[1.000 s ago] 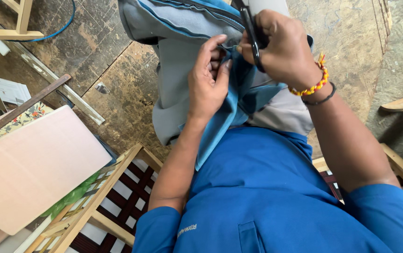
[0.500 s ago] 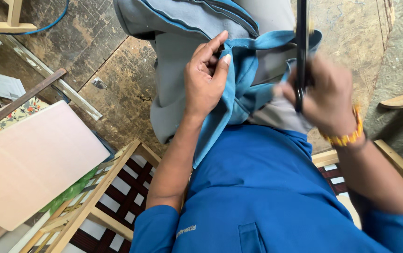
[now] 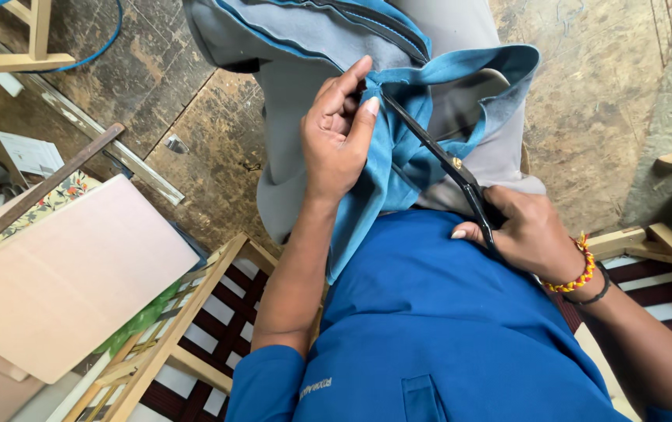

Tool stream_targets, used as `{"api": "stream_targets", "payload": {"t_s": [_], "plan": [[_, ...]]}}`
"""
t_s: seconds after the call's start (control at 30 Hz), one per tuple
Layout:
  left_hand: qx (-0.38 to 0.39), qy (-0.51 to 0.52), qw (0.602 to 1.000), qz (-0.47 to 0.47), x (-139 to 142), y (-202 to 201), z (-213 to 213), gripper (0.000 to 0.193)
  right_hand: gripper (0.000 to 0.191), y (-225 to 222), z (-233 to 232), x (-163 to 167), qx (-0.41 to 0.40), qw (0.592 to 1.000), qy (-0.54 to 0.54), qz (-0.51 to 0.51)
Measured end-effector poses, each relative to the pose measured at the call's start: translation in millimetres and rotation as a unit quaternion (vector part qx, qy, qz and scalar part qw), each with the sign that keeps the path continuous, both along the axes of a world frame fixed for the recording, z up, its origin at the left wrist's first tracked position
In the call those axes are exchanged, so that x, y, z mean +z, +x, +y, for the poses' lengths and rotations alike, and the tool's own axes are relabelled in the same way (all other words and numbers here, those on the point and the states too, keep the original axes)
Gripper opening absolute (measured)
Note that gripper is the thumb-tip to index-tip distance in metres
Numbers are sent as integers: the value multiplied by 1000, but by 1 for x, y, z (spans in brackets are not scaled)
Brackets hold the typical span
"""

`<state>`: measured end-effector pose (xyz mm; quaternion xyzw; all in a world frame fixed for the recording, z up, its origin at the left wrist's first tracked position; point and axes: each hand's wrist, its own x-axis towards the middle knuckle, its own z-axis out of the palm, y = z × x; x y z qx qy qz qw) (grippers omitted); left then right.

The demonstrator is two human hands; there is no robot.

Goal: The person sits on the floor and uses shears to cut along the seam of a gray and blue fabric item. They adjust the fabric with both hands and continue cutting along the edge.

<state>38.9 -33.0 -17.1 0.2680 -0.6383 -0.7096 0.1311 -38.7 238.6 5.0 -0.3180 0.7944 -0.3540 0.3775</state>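
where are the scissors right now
In the head view, right of centre: the black scissors are held in the right hand, their tips reaching up-left to the blue fabric pinched by the left hand.

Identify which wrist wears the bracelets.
The right hand, the one gripping the black scissors, has a red-and-yellow beaded bracelet and a dark band at its wrist. The left hand, pinching the blue fabric strap, has a bare wrist.

Left hand (image 3: pixel 340 129) raised mid-frame, fingers curled, thumb and forefinger pinched together, back of hand toward camera; forearm runs down, elbow bent. Right hand (image 3: pixel 527 230) lower, close to torso, fingers closed in firm grip, wrist bent; forearm extends toward lower right corner.
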Motion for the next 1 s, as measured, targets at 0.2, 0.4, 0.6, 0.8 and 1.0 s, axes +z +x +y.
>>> {"api": "stream_targets", "payload": {"t_s": [0.2,0.4,0.6,0.8,1.0], "plan": [[0,0,1000,-10,2,2,1,47,59,-3,-6,0,14,1000,-18,17],[2,-17,1000,-24,1,1,3,48,58,-6,-11,5,12,1000,4,17],[-8,-79,995,-52,5,0,7,49,58,-4,-11,12,-5,998,30,61],[-12,-107,993,-50,6,-1,8,49,57,-2,-10,13,-9,995,51,89],[-12,-115,992,-50,4,-1,7,49,57,-1,-8,12,-1,992,64,108]]}}
